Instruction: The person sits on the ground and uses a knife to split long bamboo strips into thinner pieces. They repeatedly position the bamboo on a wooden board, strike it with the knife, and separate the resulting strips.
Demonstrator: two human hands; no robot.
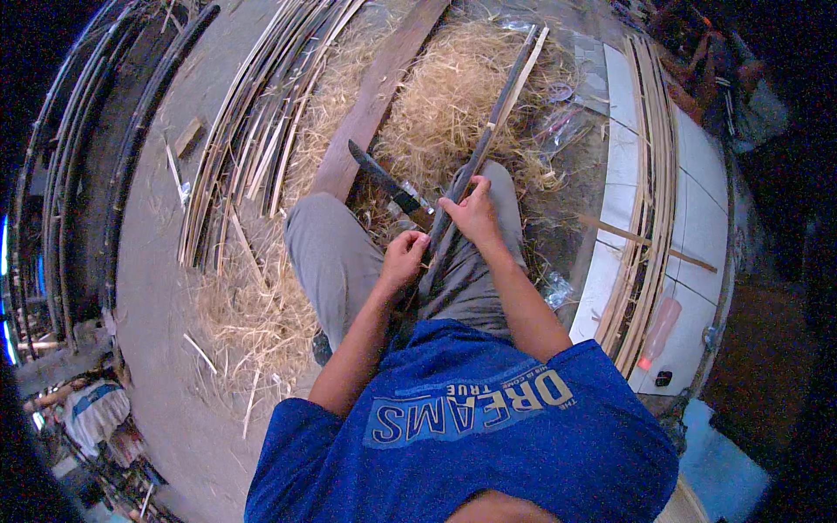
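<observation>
A long dark bamboo pole (462, 181) slants from my lap out over my right knee, its far part split into a dark length and a pale strip. My right hand (472, 212) is closed around it near the knee. Lower down, the fingers of my left hand (406, 259) pinch the same bamboo close to its near end; the fingertips are partly hidden. A machete with a dark blade (377, 174) lies between my knees, left of the bamboo, touched by neither hand as far as I can see.
A heap of pale shavings (453, 96) spreads ahead beside a wooden plank (375, 105). Bamboo strips (253, 113) lie at the left, with more strips (649, 200) on white tiles (697, 209) at the right. A plastic bottle (663, 327) lies there. Another person (697, 78) sits at the far right.
</observation>
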